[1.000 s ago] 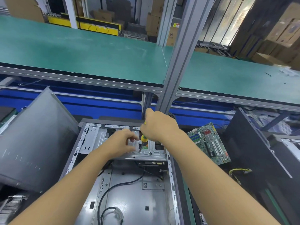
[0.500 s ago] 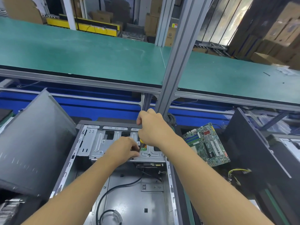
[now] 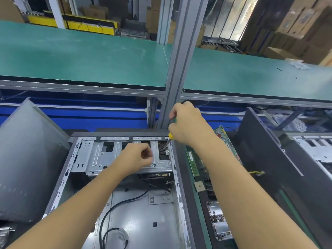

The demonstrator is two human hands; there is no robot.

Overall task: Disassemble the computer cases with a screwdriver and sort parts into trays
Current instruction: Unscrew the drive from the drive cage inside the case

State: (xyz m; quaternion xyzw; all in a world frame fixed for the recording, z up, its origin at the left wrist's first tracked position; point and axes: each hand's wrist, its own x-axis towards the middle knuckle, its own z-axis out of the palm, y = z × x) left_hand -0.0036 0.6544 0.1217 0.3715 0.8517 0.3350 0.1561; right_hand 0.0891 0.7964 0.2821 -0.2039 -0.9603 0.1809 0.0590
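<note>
An open grey computer case (image 3: pixel 136 212) lies flat in front of me, its metal drive cage (image 3: pixel 100 159) at the far end. My right hand (image 3: pixel 188 124) grips a yellow-and-green screwdriver (image 3: pixel 170 136). The blade points down into the cage's right-hand opening, near the case's far right corner. My left hand (image 3: pixel 137 157) sits curled into a loose fist on top of the cage, a little left of the blade. I cannot see whether anything is inside the fist. A black cable (image 3: pixel 115 209) loops across the case floor.
A grey side panel (image 3: pixel 27 159) leans at the left. To the right of the case lie a green motherboard (image 3: pixel 225 139) and a memory stick (image 3: pixel 193 164), and beyond them stands a second dark case (image 3: pixel 269 159). A green shelf (image 3: pixel 89 56) and an aluminium post (image 3: pixel 181 69) rise behind.
My right hand has carried the screwdriver right and up, from the cage's middle to its right-hand opening. My left hand left the blade tip and closed into a fist.
</note>
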